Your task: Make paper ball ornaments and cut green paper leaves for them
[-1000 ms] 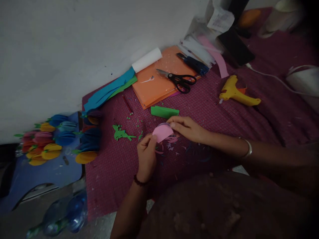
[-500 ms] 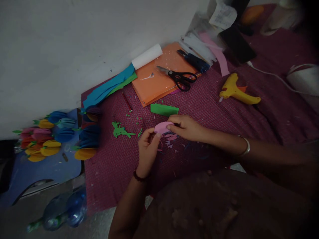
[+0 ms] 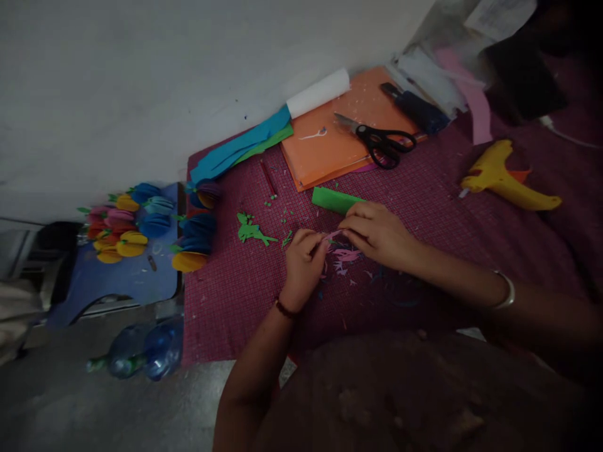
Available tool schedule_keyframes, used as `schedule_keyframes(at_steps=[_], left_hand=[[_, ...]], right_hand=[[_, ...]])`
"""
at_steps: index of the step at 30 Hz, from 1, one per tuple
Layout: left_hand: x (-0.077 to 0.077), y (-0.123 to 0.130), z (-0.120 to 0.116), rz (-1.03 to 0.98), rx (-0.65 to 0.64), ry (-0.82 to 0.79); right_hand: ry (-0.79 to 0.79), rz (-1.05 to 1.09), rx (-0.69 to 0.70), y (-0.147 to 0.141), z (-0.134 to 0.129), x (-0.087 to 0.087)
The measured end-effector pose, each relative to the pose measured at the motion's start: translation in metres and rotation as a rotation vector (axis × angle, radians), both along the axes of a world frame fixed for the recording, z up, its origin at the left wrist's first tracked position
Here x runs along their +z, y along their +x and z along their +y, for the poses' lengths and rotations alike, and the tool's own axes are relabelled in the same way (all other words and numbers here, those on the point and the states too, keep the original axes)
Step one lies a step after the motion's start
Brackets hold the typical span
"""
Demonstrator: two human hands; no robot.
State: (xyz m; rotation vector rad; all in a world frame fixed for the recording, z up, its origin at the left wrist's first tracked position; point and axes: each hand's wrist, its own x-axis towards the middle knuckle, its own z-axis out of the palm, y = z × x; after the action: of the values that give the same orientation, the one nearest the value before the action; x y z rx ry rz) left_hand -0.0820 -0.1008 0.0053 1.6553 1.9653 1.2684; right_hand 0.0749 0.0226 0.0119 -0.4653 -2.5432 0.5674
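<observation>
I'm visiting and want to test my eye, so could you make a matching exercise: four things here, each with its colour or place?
Things
1. glue gun
2. pink piece
3. scissors
4. rolled sheet

Descriptions
A. white
B. black-handled, lying partly on orange sheets
C. yellow
D. held between left hand and right hand

Pairs: 1-C, 2-D, 3-B, 4-A

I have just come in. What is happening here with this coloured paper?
The left hand and the right hand hold a piece of pink paper between them, seen nearly edge-on. Pink scraps and green scraps lie nearby on the checked cloth. The scissors lie across the edge of the orange sheets, and the yellow glue gun lies to the right.
</observation>
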Motion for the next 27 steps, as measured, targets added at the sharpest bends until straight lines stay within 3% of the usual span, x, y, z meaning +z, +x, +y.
schedule_keyframes(at_steps=[6,8,10,11,14,16,18,22,24,26,27], left_hand=[[-0.008,0.006,0.012,0.070,-0.023,-0.066],[0.000,0.004,0.012,0.100,-0.065,-0.049],[0.019,-0.004,0.001,0.112,-0.054,-0.014],[0.032,-0.011,-0.009,0.102,-0.010,0.012],[0.070,-0.040,-0.057,0.009,0.373,0.048],[0.082,-0.067,-0.095,-0.071,0.611,-0.021],[0.078,-0.096,-0.128,-0.155,0.720,-0.164],[0.046,-0.140,-0.165,-0.206,0.644,-0.464],[0.039,-0.147,-0.168,0.112,0.695,-0.526],[0.043,-0.140,-0.161,0.446,0.703,-0.459],[0.048,-0.132,-0.153,0.505,0.665,-0.402]], right_hand=[[-0.135,-0.165,0.064,-0.006,0.000,-0.012],[-0.161,-0.112,0.077,-0.006,-0.001,-0.011],[-0.210,-0.005,0.064,-0.005,-0.002,-0.007],[-0.246,0.053,0.047,-0.004,-0.001,-0.004],[-0.323,0.148,-0.006,-0.002,0.004,0.001],[-0.324,0.156,-0.041,0.000,0.010,0.003],[-0.315,0.163,-0.103,0.001,0.017,0.003],[-0.313,0.206,-0.253,0.004,0.032,0.003],[-0.291,0.215,-0.314,0.006,0.037,0.004],[-0.263,0.203,-0.348,0.007,0.040,0.003],[-0.248,0.181,-0.351,0.007,0.041,0.002]])
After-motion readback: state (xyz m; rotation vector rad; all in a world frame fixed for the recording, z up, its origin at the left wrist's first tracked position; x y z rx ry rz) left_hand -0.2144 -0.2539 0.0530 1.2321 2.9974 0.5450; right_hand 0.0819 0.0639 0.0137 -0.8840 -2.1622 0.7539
